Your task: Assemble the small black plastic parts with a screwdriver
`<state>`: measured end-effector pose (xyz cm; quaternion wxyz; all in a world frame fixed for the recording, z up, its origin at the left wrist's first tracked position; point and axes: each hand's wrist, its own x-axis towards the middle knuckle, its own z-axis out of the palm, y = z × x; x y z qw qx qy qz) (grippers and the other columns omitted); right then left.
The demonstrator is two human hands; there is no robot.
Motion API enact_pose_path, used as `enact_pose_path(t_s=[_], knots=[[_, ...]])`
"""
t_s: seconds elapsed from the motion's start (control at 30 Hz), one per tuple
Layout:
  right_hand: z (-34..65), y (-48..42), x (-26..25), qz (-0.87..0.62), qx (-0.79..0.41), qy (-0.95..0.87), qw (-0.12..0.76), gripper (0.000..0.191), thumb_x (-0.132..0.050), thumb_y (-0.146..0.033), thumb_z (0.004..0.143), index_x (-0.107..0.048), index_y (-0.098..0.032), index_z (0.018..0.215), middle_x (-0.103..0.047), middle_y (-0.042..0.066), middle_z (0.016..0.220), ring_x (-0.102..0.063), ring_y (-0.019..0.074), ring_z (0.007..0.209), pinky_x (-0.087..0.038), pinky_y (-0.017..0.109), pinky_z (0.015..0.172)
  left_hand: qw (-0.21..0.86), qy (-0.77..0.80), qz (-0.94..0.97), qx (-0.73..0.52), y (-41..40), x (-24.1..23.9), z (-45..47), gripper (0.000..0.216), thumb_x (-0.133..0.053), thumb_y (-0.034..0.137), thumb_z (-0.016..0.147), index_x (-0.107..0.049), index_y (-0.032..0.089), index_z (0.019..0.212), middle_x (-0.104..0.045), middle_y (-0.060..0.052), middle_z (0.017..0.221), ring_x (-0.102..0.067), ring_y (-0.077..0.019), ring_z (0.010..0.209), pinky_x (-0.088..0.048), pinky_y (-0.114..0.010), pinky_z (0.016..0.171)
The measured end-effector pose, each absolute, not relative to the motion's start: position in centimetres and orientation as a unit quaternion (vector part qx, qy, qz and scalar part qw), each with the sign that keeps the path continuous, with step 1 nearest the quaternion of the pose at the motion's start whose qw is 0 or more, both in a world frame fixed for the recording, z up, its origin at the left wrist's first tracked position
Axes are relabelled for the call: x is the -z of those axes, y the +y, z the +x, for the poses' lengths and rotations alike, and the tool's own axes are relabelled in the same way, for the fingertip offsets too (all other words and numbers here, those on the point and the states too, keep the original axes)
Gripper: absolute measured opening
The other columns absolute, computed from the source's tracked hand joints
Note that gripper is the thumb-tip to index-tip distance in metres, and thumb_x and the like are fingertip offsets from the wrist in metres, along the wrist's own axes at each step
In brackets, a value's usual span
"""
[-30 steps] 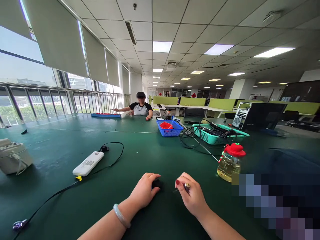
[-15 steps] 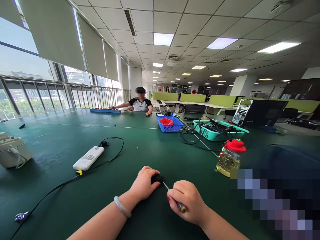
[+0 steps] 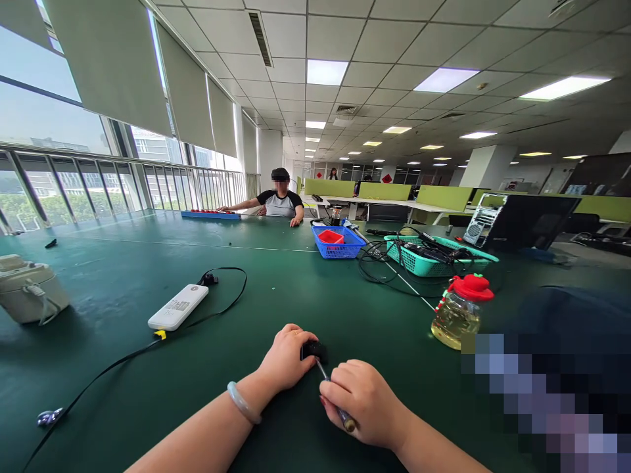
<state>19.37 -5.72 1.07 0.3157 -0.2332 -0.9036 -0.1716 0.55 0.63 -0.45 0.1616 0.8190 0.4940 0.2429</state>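
My left hand (image 3: 284, 360) rests on the green table (image 3: 123, 315) with its fingers curled over a small black object (image 3: 312, 349), holding it down. My right hand (image 3: 362, 401) is closed round a thin screwdriver (image 3: 327, 383). Its metal shaft points up and left, and the tip meets the black object. The handle end sticks out below my fingers. A pale bangle sits on my left wrist.
A white power strip (image 3: 178, 307) with a black cable lies to the left, a white pot (image 3: 27, 291) beyond it. To the right stands a red-lidded jar (image 3: 458, 311), then a teal basket (image 3: 434, 255) and a blue basket (image 3: 338, 244). Another person (image 3: 279, 200) sits far off.
My right hand turned the screwdriver round, drew back toward me and brought its tip onto the black object. My left hand stayed put on that object.
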Motion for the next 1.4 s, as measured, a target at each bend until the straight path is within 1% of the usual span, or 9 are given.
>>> enact_pose_path(t_s=[0.23, 0.33, 0.43, 0.67, 0.77, 0.87, 0.97, 1.13, 1.4], knots=[[19.1, -5.5, -0.3, -0.244, 0.184, -0.904, 0.297, 0.011, -0.051, -0.014, 0.081, -0.059, -0.02, 0.084, -0.052, -0.001, 0.063, -0.044, 0.013, 0.053, -0.025, 0.029, 0.053, 0.162, 0.494, 0.819, -0.243, 0.6, 0.5, 0.5, 0.034, -0.064, 0.023, 0.072, -0.069, 0.024, 0.105, -0.071, -0.004, 0.105, -0.052, -0.026, 0.114, -0.04, -0.042, 0.102], [18.9, -5.6, -0.1, -0.249, 0.186, -0.907, 0.285, 0.008, -0.052, -0.015, 0.079, -0.056, -0.02, 0.074, -0.053, -0.001, 0.062, -0.045, 0.0131, 0.053, -0.025, 0.03, 0.053, 0.163, 0.496, 0.817, -0.246, 0.6, 0.4, 0.5, 0.033, -0.065, 0.024, 0.071, -0.069, 0.025, 0.104, -0.07, -0.004, 0.103, -0.053, -0.0256, 0.111, -0.04, -0.041, 0.101], [18.6, -5.6, 0.1, -0.25, 0.18, -0.916, 0.259, 0.012, -0.056, -0.016, 0.075, -0.051, -0.02, 0.065, -0.054, -0.001, 0.06, -0.045, 0.0126, 0.052, -0.025, 0.03, 0.052, 0.164, 0.497, 0.815, -0.247, 0.6, 0.4, 0.5, 0.032, -0.066, 0.025, 0.072, -0.069, 0.024, 0.103, -0.069, -0.005, 0.102, -0.055, -0.0244, 0.107, -0.042, -0.04, 0.098], [18.3, -5.7, 0.6, -0.266, 0.147, -0.927, 0.219, 0.01, -0.06, -0.019, 0.071, -0.052, -0.021, 0.065, -0.057, -0.002, 0.061, -0.046, 0.0124, 0.051, -0.024, 0.029, 0.051, 0.171, 0.495, 0.814, -0.249, 0.4, 0.3, 0.5, 0.032, -0.067, 0.024, 0.071, -0.067, 0.023, 0.103, -0.068, -0.004, 0.102, -0.055, -0.0238, 0.105, -0.042, -0.039, 0.097], [18.3, -5.7, 0.5, -0.279, 0.115, -0.923, 0.237, 0.009, -0.06, -0.018, 0.069, -0.052, -0.021, 0.066, -0.058, -0.002, 0.063, -0.047, 0.0124, 0.052, -0.027, 0.029, 0.052, 0.169, 0.499, 0.813, -0.247, 0.4, 0.3, 0.6, 0.033, -0.067, 0.023, 0.072, -0.067, 0.024, 0.104, -0.068, -0.005, 0.103, -0.055, -0.0239, 0.105, -0.042, -0.039, 0.097], [18.7, -5.6, 0.2, -0.301, 0.042, -0.909, 0.285, 0.007, -0.058, -0.017, 0.071, -0.052, -0.022, 0.07, -0.058, -0.003, 0.064, -0.049, 0.012, 0.053, -0.03, 0.026, 0.054, 0.167, 0.499, 0.815, -0.24, 0.5, 0.4, 0.6, 0.033, -0.067, 0.024, 0.072, -0.066, 0.023, 0.105, -0.068, -0.005, 0.103, -0.055, -0.0242, 0.105, -0.042, -0.039, 0.097], [19.4, -5.3, -0.4, -0.331, -0.048, -0.884, 0.326, 0.006, -0.053, -0.02, 0.079, -0.051, -0.022, 0.074, -0.056, -0.003, 0.064, -0.048, 0.0111, 0.053, -0.031, 0.024, 0.053, 0.171, 0.498, 0.817, -0.234, 0.6, 0.4, 0.5, 0.032, -0.067, 0.027, 0.073, -0.066, 0.023, 0.105, -0.067, -0.004, 0.104, -0.054, -0.0242, 0.105, -0.042, -0.038, 0.096], [20.5, -4.7, -1.0, -0.377, -0.16, -0.837, 0.363, 0.019, -0.044, -0.026, 0.091, -0.046, -0.022, 0.072, -0.05, -0.004, 0.062, -0.044, 0.0101, 0.054, -0.033, 0.021, 0.053, 0.178, 0.499, 0.817, -0.229, 0.6, 0.3, 0.5, 0.032, -0.069, 0.032, 0.075, -0.066, 0.024, 0.105, -0.067, -0.004, 0.103, -0.055, -0.024, 0.105, -0.043, -0.037, 0.094], [20.5, -4.7, -1.0, -0.378, -0.183, -0.831, 0.365, 0.02, -0.045, -0.029, 0.091, -0.046, -0.021, 0.072, -0.049, -0.004, 0.062, -0.043, 0.01, 0.054, -0.032, 0.021, 0.053, 0.177, 0.501, 0.817, -0.224, 0.4, 0.1, 0.6, 0.031, -0.068, 0.031, 0.075, -0.066, 0.024, 0.105, -0.067, -0.004, 0.103, -0.055, -0.0237, 0.104, -0.043, -0.037, 0.093]])
